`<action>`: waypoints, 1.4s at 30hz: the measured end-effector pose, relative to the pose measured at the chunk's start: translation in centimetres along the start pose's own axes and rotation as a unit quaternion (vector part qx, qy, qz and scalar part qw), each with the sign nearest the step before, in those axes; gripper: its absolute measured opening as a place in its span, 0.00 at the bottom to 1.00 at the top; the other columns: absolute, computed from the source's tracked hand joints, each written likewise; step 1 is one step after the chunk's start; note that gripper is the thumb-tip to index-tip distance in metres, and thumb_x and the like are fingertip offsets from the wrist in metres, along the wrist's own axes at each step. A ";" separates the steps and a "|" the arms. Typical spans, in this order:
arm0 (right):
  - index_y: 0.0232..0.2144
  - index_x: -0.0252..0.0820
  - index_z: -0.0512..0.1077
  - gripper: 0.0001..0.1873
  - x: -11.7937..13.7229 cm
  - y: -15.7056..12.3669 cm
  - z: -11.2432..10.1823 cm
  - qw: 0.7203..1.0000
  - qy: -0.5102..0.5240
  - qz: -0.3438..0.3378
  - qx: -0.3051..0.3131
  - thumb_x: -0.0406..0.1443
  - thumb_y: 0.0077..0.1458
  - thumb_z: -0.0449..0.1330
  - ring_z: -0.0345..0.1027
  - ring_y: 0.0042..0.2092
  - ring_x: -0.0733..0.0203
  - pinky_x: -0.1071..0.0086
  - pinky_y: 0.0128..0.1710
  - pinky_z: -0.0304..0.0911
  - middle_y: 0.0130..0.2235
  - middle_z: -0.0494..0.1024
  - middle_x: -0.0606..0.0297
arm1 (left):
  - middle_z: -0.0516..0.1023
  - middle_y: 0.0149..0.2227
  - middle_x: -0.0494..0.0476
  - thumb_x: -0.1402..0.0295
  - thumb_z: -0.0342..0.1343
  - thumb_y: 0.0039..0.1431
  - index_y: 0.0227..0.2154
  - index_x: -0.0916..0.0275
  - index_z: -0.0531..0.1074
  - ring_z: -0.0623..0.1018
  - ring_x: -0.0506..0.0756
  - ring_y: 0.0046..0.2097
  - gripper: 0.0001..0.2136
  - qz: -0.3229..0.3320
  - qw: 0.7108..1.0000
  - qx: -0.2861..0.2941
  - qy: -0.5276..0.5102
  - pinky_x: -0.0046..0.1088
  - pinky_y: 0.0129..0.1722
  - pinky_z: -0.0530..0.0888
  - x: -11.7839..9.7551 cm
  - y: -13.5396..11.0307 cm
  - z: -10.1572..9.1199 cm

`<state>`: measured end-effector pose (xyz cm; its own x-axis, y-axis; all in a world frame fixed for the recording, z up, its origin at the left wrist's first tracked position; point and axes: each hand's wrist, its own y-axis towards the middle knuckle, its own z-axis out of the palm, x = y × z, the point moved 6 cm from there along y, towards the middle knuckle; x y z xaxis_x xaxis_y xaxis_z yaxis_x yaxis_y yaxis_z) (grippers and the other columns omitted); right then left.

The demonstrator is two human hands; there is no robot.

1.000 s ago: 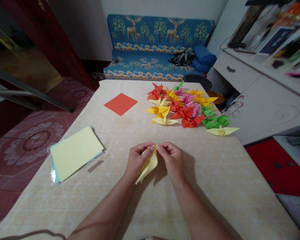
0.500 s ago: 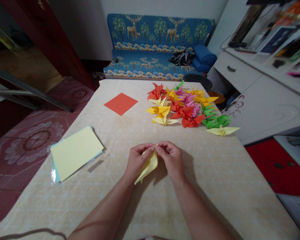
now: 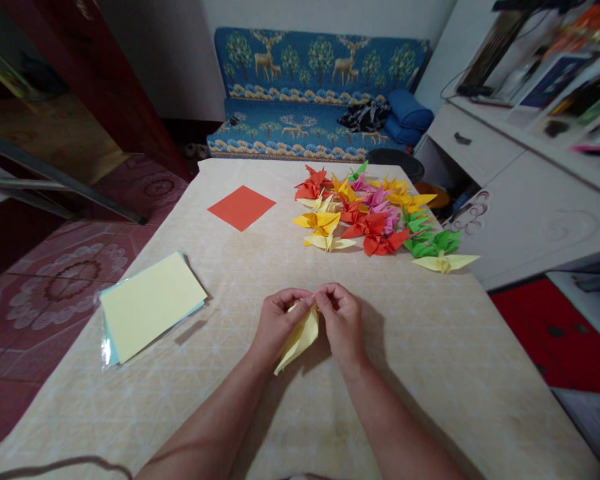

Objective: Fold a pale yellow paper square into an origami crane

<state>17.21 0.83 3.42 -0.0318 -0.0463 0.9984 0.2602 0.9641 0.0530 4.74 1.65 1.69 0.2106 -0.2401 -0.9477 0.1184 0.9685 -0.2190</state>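
Observation:
Between my two hands is a folded pale yellow paper, its long point hanging down toward me on the left. My left hand is closed on it, thumb and fingers pinching near the upper end. My right hand pinches the tip of the same paper, its fingertips touching those of the left. The fingers hide the pinched tip. Beyond the hands, to the right, lie several folded paper cranes in red, yellow, orange, pink and green. A pale yellow crane sits at the near right of that group.
A red paper square lies flat on the far left of the table. Nearer on the left is a stack of pale yellow sheets over a clear wrapper. A blue sofa stands behind the table, a white cabinet to the right.
The folded paper has swung slightly to the right and its lower point has shifted a little. Both hands keep their pinch, with small finger movements at the tip.

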 end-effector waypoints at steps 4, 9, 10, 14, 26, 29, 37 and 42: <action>0.23 0.42 0.65 0.08 0.3 -0.1 0.1 0.999 -0.023 -0.029 0.006 0.38 0.52 0.55 0.61 0.28 0.65 0.75 0.27 0.57 0.24 0.66 0.71 | 0.75 0.23 0.51 0.63 0.63 0.47 0.28 0.65 0.75 0.71 0.46 0.22 0.10 0.000 1.000 0.019 -0.013 0.19 0.23 0.65 0.4 0.1 0.1; 0.26 0.42 0.67 0.07 -0.3 0.1 0.0 1.000 -0.003 -0.005 -0.003 0.39 0.53 0.56 0.62 0.29 0.65 0.74 0.28 0.58 0.25 0.68 0.71 | 0.77 0.25 0.53 0.63 0.64 0.46 0.32 0.66 0.74 0.73 0.48 0.24 0.12 -0.025 0.998 0.043 -0.022 0.20 0.24 0.67 0.3 0.1 0.2; 0.27 0.42 0.67 0.07 -0.3 0.1 0.0 1.000 0.002 -0.002 -0.004 0.39 0.53 0.57 0.63 0.29 0.65 0.74 0.28 0.59 0.26 0.69 0.70 | 0.77 0.26 0.54 0.63 0.64 0.46 0.33 0.66 0.74 0.73 0.48 0.24 0.13 -0.024 0.999 0.040 -0.026 0.21 0.24 0.67 0.2 0.1 0.2; 0.30 0.41 0.69 0.09 0.0 0.1 -0.3 1.000 -0.013 -0.008 -0.021 0.41 0.53 0.58 0.63 0.29 0.65 0.75 0.27 0.59 0.27 0.71 0.69 | 0.78 0.28 0.54 0.64 0.65 0.46 0.36 0.66 0.73 0.75 0.49 0.27 0.15 0.011 0.999 0.002 -0.040 0.22 0.28 0.70 -0.2 0.3 -0.4; 0.32 0.40 0.71 0.09 -0.9 0.4 -0.1 0.998 -0.070 -0.006 -0.004 0.40 0.49 0.60 0.68 0.30 0.62 0.72 0.29 0.64 0.30 0.76 0.64 | 0.80 0.36 0.58 0.66 0.65 0.46 0.40 0.64 0.74 0.77 0.52 0.35 0.17 0.082 0.992 -0.066 -0.067 0.27 0.39 0.71 -0.6 0.7 -1.5; 0.29 0.40 0.71 0.08 -0.8 0.4 -0.1 0.998 -0.062 0.006 0.003 0.39 0.48 0.60 0.68 0.28 0.63 0.73 0.28 0.63 0.27 0.75 0.65 | 0.79 0.36 0.58 0.66 0.64 0.47 0.37 0.65 0.76 0.76 0.51 0.35 0.13 0.073 0.993 -0.051 -0.070 0.26 0.38 0.70 -0.7 0.6 -1.2; 0.28 0.40 0.73 0.04 -0.2 0.3 -0.2 0.995 -0.096 -0.038 -0.007 0.34 0.48 0.59 0.67 0.28 0.63 0.72 0.28 0.63 0.27 0.75 0.65 | 0.79 0.28 0.56 0.66 0.65 0.46 0.30 0.67 0.77 0.74 0.50 0.29 0.10 0.060 0.997 -0.027 -0.033 0.24 0.31 0.70 -1.5 0.4 -0.7; 0.27 0.40 0.72 0.03 0.6 0.0 0.0 0.986 -0.127 -0.110 -0.011 0.31 0.49 0.58 0.68 0.31 0.62 0.71 0.32 0.63 0.29 0.74 0.65 | 0.78 0.28 0.58 0.65 0.64 0.46 0.29 0.68 0.77 0.74 0.51 0.28 0.11 0.054 0.998 -0.034 -0.013 0.25 0.30 0.69 -0.9 0.5 -1.0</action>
<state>17.21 0.84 4.05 -0.3299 -0.1831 0.9261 0.2414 0.9321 0.2702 3.67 2.41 2.25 0.2433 -0.1339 -0.9607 0.0271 0.9910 -0.1313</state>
